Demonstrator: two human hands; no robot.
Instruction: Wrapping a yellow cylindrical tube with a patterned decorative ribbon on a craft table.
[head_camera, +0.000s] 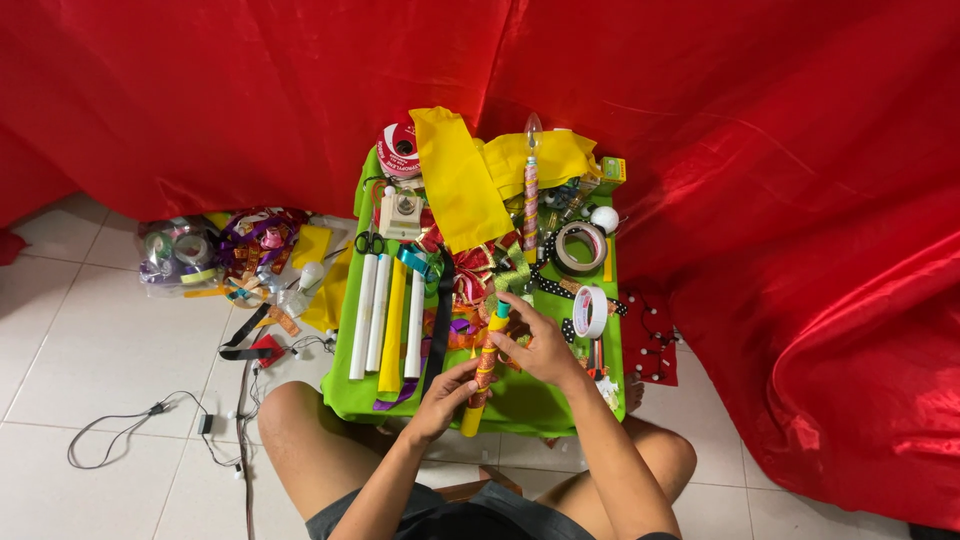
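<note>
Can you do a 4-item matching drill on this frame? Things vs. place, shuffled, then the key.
Things:
1. yellow tube
2. white tubes
3. yellow cloth
4. tape rolls

Places:
A. far end of the green table
B. table's right side
C. table's left side, lying parallel
D. between left hand and right hand

Pairs: 1-D, 2-C, 3-A, 4-B

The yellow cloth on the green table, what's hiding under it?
Under the yellow cloth, ribbon bows poke out at its lower end on the green table. Whatever lies beneath its middle is covered.
</note>
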